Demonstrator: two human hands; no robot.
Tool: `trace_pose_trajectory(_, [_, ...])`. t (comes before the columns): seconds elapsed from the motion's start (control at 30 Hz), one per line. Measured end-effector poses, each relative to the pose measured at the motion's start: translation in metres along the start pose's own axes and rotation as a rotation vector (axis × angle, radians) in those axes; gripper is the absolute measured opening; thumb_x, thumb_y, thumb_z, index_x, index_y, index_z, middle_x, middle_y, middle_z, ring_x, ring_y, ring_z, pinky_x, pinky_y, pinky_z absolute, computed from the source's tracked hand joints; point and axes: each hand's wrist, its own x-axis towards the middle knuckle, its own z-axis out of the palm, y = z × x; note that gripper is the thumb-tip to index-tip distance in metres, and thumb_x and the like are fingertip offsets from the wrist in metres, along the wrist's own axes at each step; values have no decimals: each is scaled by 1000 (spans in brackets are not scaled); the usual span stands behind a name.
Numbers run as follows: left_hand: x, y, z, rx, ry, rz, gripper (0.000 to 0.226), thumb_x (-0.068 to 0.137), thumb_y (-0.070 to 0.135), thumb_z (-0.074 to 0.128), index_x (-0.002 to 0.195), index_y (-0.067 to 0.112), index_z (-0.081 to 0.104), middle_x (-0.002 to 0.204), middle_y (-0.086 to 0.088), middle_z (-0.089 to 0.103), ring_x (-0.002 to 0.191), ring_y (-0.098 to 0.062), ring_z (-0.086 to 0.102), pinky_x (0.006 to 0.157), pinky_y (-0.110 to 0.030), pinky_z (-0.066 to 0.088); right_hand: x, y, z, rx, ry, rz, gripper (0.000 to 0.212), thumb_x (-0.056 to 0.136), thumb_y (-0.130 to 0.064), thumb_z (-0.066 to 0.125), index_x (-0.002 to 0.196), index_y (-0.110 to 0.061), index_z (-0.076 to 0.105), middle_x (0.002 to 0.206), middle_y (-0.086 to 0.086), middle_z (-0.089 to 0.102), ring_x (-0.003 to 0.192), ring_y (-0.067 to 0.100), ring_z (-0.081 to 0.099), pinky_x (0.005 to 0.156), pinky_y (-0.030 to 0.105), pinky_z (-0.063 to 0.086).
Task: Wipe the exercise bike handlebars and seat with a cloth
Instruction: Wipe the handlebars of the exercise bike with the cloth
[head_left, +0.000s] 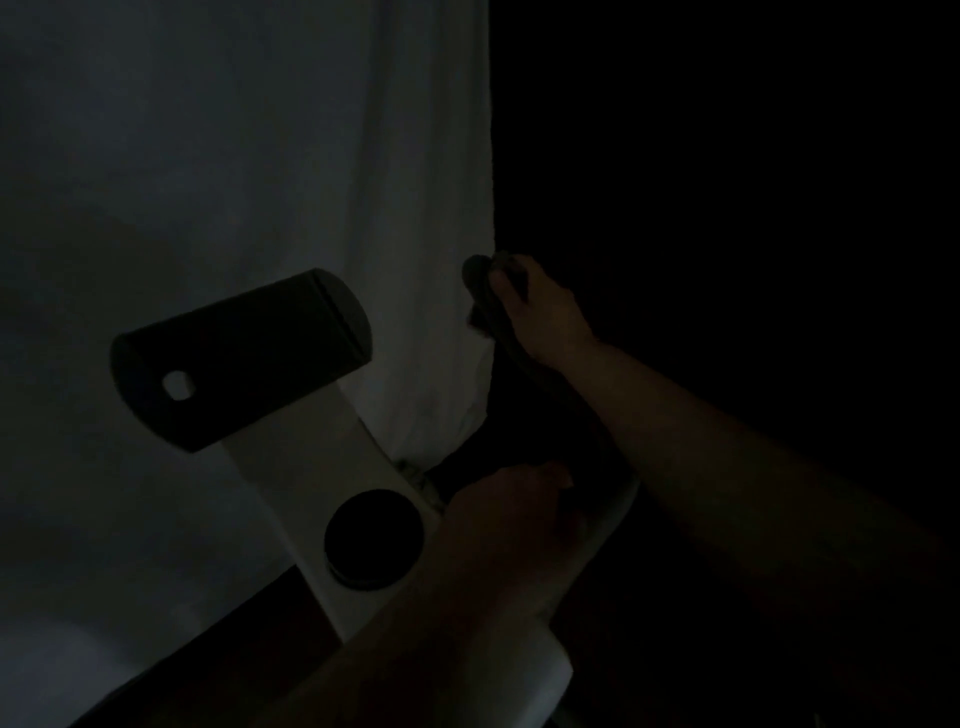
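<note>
The scene is very dim. The exercise bike's dark handlebar (524, 358) curves up from the white frame (311, 467) to its tip at centre right. My right hand (540, 312) grips a dark cloth (480, 291) wrapped round the handlebar's upper end. My left hand (514, 504) sits lower, fingers curled over the handlebar's base where it meets the frame. The seat is out of view.
A black console (239, 358) tilts on top of the white frame, left of the hands. A round black knob (374, 538) sits on the frame below it. A white sheet (260, 156) hangs behind. The right side is in darkness.
</note>
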Motion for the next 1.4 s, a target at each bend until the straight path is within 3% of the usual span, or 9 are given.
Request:
trace_pose_trajectory(0.23, [-4,-2,2,37,-46,17,42,100,35,36,142,30,38,141,4,46,125,-14,46,93,-20,33,-47,17,-28,-189,-143,55,54,99,-42,40,148,-23,27,141,8,47,120,26,50,94,27,40])
trace_pose_trajectory(0.37, [-11,0,-1,5,45,66,33,98,33,41,128,25,54,123,2,60,107,-15,56,88,-24,41,-89,16,-45,-373,-153,128,49,99,-40,40,145,-23,33,138,8,50,117,28,52,88,27,40])
trace_pose_trajectory(0.5, [-16,5,-9,-23,72,97,26,95,30,46,116,21,60,110,-2,65,96,-18,60,80,-32,46,-137,11,-54,-449,-28,241,46,98,-39,43,141,-22,39,133,8,55,116,29,53,86,29,41])
trace_pose_trajectory(0.63, [-16,7,-6,32,75,114,25,96,34,42,108,19,59,105,-1,64,93,-17,60,74,-30,43,-185,7,-54,-412,1,338,51,99,-41,40,143,-18,32,131,11,54,115,30,54,81,29,40])
trace_pose_trajectory(0.77, [-14,8,-5,70,88,123,22,96,32,41,95,16,56,91,-4,62,83,-18,59,69,-33,42,-154,11,-46,-203,47,422,46,99,-36,43,139,-14,38,127,14,57,113,30,56,74,25,36])
trace_pose_trajectory(0.9, [-15,7,-5,43,92,111,24,95,29,42,97,13,60,91,-5,64,80,-17,59,69,-33,43,-143,13,-37,-24,173,454,46,96,-35,50,139,-22,41,131,6,56,114,24,55,74,21,33])
trace_pose_trajectory(1.03, [-14,8,-5,45,83,97,23,95,30,41,96,16,59,91,-3,63,81,-17,59,72,-38,45,-188,6,-21,-27,224,354,59,94,-32,52,146,-29,24,134,10,45,114,30,52,78,29,37])
trace_pose_trajectory(1.2, [-14,6,-2,25,93,92,26,94,30,41,99,14,62,94,-4,64,83,-21,59,74,-39,47,-134,16,-35,-85,68,383,51,97,-35,48,144,-23,33,134,8,52,117,27,53,87,29,42])
trace_pose_trajectory(1.4, [-17,8,-3,49,98,88,25,92,32,40,98,19,61,94,-2,64,84,-17,60,74,-41,48,-194,11,-29,33,208,418,57,96,-40,49,146,-28,28,134,5,52,118,25,52,84,27,39])
